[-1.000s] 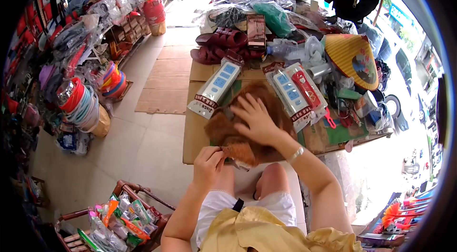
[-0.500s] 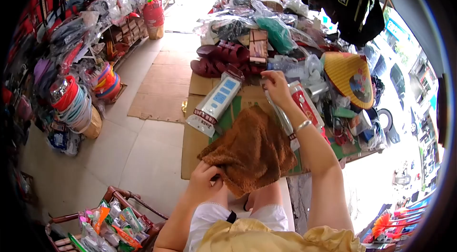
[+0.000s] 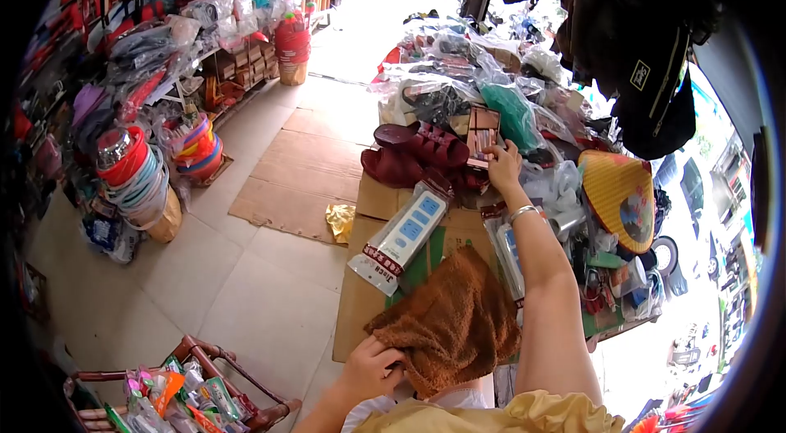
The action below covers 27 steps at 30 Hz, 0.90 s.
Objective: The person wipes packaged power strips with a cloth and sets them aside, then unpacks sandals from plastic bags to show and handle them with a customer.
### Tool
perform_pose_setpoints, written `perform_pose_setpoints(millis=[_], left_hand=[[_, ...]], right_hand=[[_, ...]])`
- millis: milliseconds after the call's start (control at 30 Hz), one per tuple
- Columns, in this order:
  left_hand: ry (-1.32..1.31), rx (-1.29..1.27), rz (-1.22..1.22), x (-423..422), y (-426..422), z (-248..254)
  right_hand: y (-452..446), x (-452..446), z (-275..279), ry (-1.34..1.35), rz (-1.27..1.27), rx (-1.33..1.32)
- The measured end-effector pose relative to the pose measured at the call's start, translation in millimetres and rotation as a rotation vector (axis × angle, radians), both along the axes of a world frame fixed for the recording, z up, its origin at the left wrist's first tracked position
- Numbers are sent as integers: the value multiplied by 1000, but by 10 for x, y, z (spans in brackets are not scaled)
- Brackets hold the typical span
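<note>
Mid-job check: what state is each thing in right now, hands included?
Left hand: fingers closed on the brown cloth
Right hand: at the flat box; grip unclear
Brown cloth: spread, rumpled
Flat box: slanted; open or shut unclear
Left power strip: packaged, sockets up
Right power strip: packaged, partly hidden
Yellow hat: tilted
Gold foil: crumpled

Rumpled brown cloth in left hand, patterned box at right hand.
</note>
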<state>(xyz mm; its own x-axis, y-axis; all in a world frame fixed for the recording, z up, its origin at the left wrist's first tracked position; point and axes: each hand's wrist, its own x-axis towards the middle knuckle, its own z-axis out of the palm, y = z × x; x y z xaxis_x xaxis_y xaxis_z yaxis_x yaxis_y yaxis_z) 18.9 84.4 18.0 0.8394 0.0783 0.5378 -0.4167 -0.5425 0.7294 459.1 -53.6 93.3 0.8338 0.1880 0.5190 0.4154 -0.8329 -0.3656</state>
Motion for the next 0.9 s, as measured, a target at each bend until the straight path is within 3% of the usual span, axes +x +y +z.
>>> perform_pose_setpoints(millis=[233, 433, 500, 567, 600, 667, 900], left_hand=[[30, 21, 35, -21, -20, -62], [-41, -23, 39, -1, -50, -29], [-62, -15, 44, 5, -70, -16], [-72, 11, 51, 2, -79, -7], [-66, 14, 43, -6, -83, -11], [-60, 38, 33, -13, -85, -7], [-72, 95, 95, -11, -154, -35]], right_hand=[[-70, 36, -146, -191, 69, 203], [-188, -1322, 18, 3, 590, 295], [-231, -1967, 26, 1, 708, 98], [-321, -2487, -110, 201, 792, -46], [-364, -2740, -234, 147, 742, -276], [-438, -3070, -270, 27, 722, -274], [-570, -3607, -346, 81, 802, -200]])
